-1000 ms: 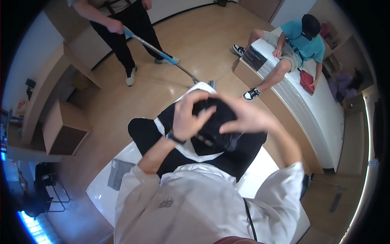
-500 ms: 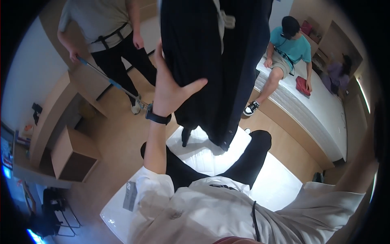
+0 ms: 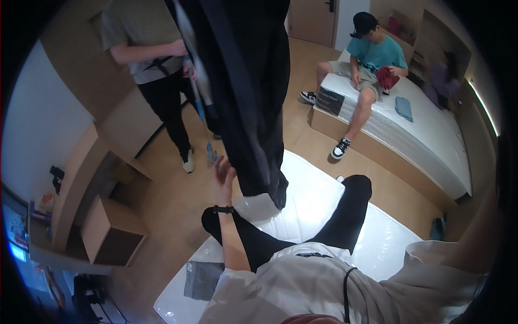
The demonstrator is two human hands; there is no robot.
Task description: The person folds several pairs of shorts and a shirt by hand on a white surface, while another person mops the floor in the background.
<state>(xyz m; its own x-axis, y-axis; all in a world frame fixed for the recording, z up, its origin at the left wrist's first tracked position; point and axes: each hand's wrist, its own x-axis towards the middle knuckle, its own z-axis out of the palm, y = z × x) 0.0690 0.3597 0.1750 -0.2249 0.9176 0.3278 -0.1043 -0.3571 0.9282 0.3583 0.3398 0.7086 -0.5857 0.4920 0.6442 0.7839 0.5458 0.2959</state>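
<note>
A long dark garment (image 3: 253, 97) hangs in front of me from beyond the upper edge of the picture, with a pale strip along its left side. Its lower end dangles over the white mattress between my knees; its exact kind cannot be made out. My left hand (image 3: 223, 178), with a dark band at the wrist, is beside the garment's lower left edge. Its fingers are loosely bent and apart, holding nothing. Whether a fingertip touches the cloth is unclear. My right arm (image 3: 475, 237) rises along the right rim, and its hand is out of the picture.
I sit on a plastic-wrapped white mattress (image 3: 377, 243). Ahead on the left stands a person (image 3: 156, 59) with a blue-and-grey pole (image 3: 200, 110). A person in a teal shirt (image 3: 377, 54) handles a red cloth on another mattress (image 3: 426, 140). A wooden cabinet (image 3: 110, 229) stands left.
My left hand has come off the garment and dropped lower. The garment has swung left. The standing person now holds the pole upright, and the seated person has lifted the red cloth.
</note>
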